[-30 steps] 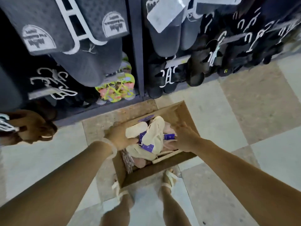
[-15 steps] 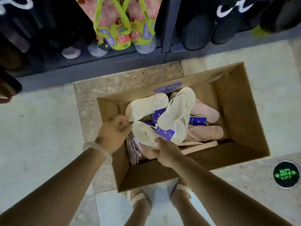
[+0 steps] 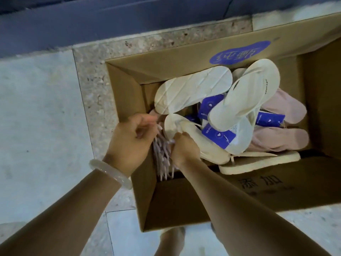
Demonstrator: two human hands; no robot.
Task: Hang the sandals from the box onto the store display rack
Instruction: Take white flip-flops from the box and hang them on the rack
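An open cardboard box (image 3: 129,93) stands on the floor, holding several cream sandals (image 3: 191,91) with blue tags (image 3: 218,137) and pink sandals (image 3: 282,139) on the right. A bundle of pale pink plastic hangers (image 3: 162,159) lies in the box's left corner. My left hand (image 3: 131,143) hovers over the box's left wall with curled fingers, pinching at the top of the hanger bundle. My right hand (image 3: 184,148) grips the edge of a cream sandal (image 3: 206,143) beside the hangers. The display rack is out of view apart from its dark base (image 3: 110,21).
The box sits on a tiled floor (image 3: 36,117) with a speckled stone tile (image 3: 96,71) under its far left corner. My feet (image 3: 171,241) stand just behind the box's near wall. A jade-coloured bangle (image 3: 110,172) rings my left wrist.
The view has dropped and closed in on the box, so the hanging sandals left the frame. My right hand moved left onto the nearest cream sandal. My left hand stays at the hangers.
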